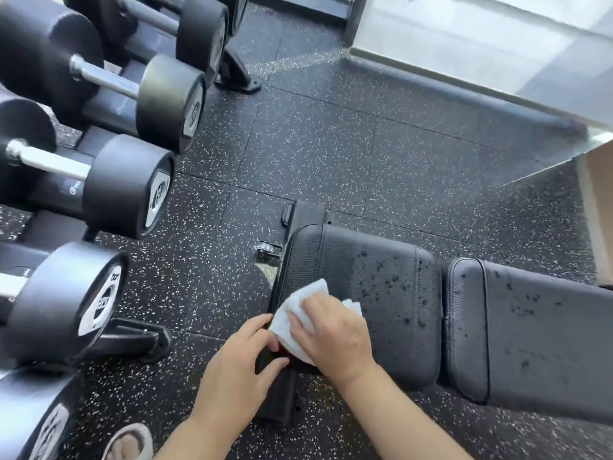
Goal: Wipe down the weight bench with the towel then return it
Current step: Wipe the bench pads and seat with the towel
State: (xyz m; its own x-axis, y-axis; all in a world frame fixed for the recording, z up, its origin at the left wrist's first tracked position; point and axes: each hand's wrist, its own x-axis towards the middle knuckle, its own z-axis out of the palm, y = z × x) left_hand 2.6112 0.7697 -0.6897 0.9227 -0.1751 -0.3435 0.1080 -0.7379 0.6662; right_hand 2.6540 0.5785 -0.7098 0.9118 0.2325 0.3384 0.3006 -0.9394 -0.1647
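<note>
Head view, towel: your white towel (298, 313) lies flat on the near left end of the weight bench (365, 293), over the edge of the seat pad.
Head view, right hand: your right hand (335, 336) presses palm-down on the towel with fingers spread, pinning it to the pad, not pinching it.
Head view, left hand: your left hand (242, 363) rests at the bench's end, fingers loosely curled against the frame and touching the towel's near corner; it clasps nothing that shows.
Head view, done so far: the patch of seat pad around the towel looks dry and matte, so you appear to have begun at this end.
Head view, left to do: dark droplets (391, 280) dot the middle of the seat pad and the back pad (530, 327) to the right; you have most of the surface to cover.
Head view, return: where the towel belongs is not visible, so that step looks well off.
Head view, surroundings: the dumbbell rack (99, 161) stands to your left on the speckled floor (331, 144).
</note>
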